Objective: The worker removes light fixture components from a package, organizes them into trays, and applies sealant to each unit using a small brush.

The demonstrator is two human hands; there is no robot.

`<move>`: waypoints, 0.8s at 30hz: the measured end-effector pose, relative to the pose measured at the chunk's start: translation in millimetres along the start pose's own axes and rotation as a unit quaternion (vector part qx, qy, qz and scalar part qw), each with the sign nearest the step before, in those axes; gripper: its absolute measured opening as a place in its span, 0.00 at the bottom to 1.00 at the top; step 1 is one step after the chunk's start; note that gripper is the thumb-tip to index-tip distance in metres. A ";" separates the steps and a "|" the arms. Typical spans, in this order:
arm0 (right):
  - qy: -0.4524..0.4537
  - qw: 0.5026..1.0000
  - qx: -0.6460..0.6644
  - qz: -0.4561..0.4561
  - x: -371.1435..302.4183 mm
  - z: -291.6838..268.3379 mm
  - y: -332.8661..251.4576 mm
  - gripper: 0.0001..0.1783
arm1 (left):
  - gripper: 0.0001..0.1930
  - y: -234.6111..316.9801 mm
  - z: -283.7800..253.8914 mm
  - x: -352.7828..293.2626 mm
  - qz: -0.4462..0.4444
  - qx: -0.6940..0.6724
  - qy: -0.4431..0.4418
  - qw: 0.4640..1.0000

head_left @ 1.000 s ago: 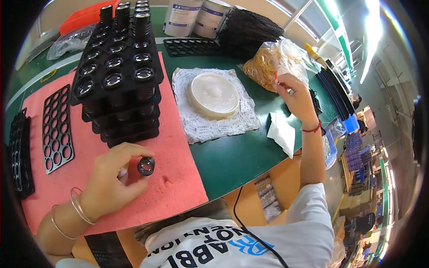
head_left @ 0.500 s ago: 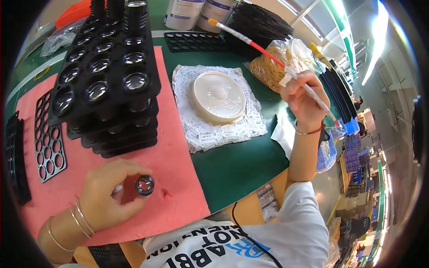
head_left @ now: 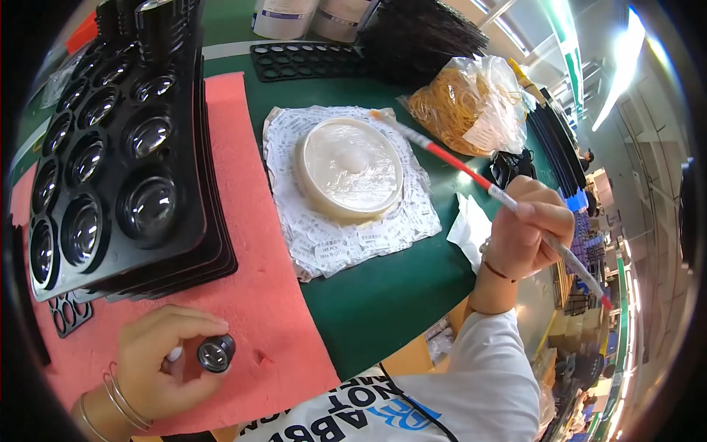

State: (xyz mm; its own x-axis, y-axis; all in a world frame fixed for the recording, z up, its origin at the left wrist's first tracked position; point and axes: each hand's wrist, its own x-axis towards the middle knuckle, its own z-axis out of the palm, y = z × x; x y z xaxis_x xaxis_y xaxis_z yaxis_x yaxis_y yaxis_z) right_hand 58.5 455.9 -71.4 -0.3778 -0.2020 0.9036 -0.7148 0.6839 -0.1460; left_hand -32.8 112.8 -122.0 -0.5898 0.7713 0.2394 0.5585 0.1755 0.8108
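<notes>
My left hand (head_left: 151,361) is closed around a small black cylinder with a glassy lens end (head_left: 215,355), held over the pink mat. A bit of white shows between the fingers; I cannot make out what it is. My right hand (head_left: 526,228) grips a long thin brush (head_left: 458,163) with a red and whitish handle, tilted down to the left. Its yellowish tip is above the far right edge of a round white dish (head_left: 317,193); whether they touch is unclear. The dish, with a glossy translucent surface, sits on a label-covered pad (head_left: 324,254).
A tall stack of black trays with round lens-like pieces (head_left: 110,258) stands left on the pink mat (head_left: 272,317). Behind are a flat black holed tray (head_left: 305,62), white cans (head_left: 283,18), and a bag of yellow rubber bands (head_left: 471,103). White tissue (head_left: 469,232) lies right.
The brush has come down, its tip now close to the dish. My right hand is lower and further right. The view has shifted, so the tray stack appears larger and further left.
</notes>
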 end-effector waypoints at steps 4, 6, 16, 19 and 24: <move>0.018 0.998 0.051 0.032 -1.4 7.0 -1.5 0.08 | 0.18 -0.2 -2.0 -0.2 -0.011 -0.004 -0.009 1.000; 0.003 0.998 0.054 0.034 -2.3 5.0 2.1 0.10 | 0.19 -1.4 -3.3 -1.2 -0.006 0.000 -0.014 1.000; 0.032 0.998 0.038 0.030 -7.8 14.0 4.4 0.14 | 0.19 1.3 -5.4 -3.2 -0.054 -0.024 -0.014 0.998; 0.002 0.999 0.031 0.022 -7.8 14.1 6.4 0.14 | 0.18 -0.9 -4.5 -3.3 -0.035 -0.021 0.001 0.999; -0.053 0.999 0.013 0.001 -5.0 13.7 7.5 0.13 | 0.17 -0.5 -3.2 -1.5 -0.052 -0.016 0.031 0.998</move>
State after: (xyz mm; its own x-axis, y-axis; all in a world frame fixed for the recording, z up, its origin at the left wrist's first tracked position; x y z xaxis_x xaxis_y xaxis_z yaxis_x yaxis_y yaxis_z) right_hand 46.9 452.5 -82.5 -0.4391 -0.2741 0.8556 -0.7286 0.6658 -0.1606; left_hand -34.0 109.5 -121.1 -0.6793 0.7103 0.1847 0.4743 0.2328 0.8490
